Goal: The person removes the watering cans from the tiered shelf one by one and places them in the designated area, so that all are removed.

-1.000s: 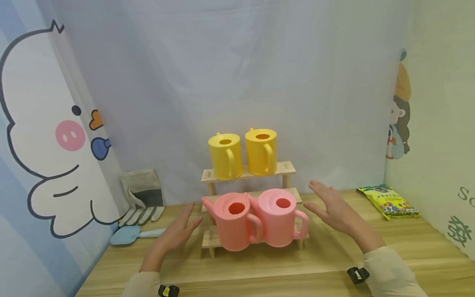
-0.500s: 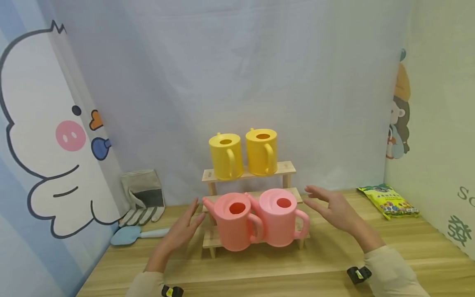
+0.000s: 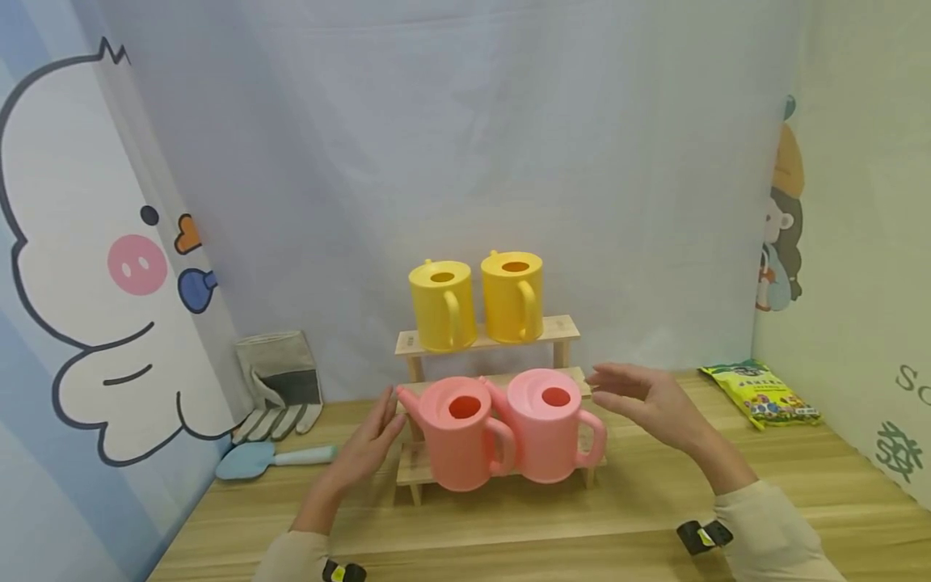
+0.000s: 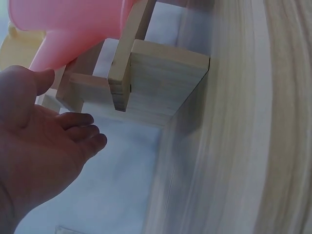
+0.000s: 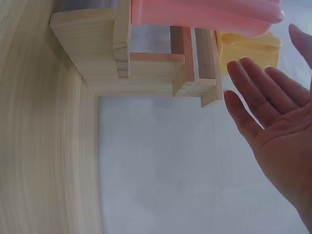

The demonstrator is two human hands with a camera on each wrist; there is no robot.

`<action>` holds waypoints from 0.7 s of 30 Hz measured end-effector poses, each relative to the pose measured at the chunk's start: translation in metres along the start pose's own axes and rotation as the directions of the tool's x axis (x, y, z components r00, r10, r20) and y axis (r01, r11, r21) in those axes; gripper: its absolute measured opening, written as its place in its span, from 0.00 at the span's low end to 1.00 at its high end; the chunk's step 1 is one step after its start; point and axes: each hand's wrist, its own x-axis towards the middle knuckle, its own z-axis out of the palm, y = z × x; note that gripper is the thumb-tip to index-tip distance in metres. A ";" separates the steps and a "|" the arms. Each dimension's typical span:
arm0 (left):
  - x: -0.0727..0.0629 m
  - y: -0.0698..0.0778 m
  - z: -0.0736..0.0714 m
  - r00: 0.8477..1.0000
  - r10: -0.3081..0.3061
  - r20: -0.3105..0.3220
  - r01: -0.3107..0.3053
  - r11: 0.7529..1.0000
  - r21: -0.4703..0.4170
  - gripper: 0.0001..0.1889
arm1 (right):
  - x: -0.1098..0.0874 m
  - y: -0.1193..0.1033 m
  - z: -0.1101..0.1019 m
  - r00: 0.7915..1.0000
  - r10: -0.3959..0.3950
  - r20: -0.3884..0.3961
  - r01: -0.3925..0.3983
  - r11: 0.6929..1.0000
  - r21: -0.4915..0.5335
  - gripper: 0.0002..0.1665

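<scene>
Watering can, coral, beside paler pink can on wooden stand's lowest step; probably light, stiff, slick plastic, best taken by loop handle; left hand and right hand flank them, empty, fingers loosely extended

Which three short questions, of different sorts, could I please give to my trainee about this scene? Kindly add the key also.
1. True or false: neither the left hand nor the right hand grips a pink watering can.
2. Multiple choice: what lies just in front of the glove?
A) a flowerpot
B) a light blue trowel
C) a pair of scissors
3. Open: on which step of the wooden stand do the two yellow watering cans stand?

Key: 1. True. 2. B. 3. The top step.
</scene>
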 end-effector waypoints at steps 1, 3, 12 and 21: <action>0.000 0.000 0.001 1.000 0.003 0.001 -0.003 1.000 -0.014 0.38 | 0.000 0.000 0.000 1.000 -0.003 0.007 0.003 1.000 0.014 0.29; 0.000 0.000 0.002 1.000 0.011 0.002 -0.011 0.999 -0.035 0.38 | 0.000 -0.001 0.000 1.000 -0.004 0.024 0.003 0.999 0.035 0.29; 0.000 0.002 0.007 0.999 0.026 -0.029 -0.027 0.997 -0.069 0.33 | 0.000 -0.008 0.001 0.995 0.010 0.103 -0.014 0.999 0.036 0.24; 0.001 0.003 0.014 0.998 -0.004 -0.059 -0.007 0.983 -0.182 0.30 | 0.002 -0.008 0.004 0.989 0.005 0.147 -0.016 0.997 0.071 0.16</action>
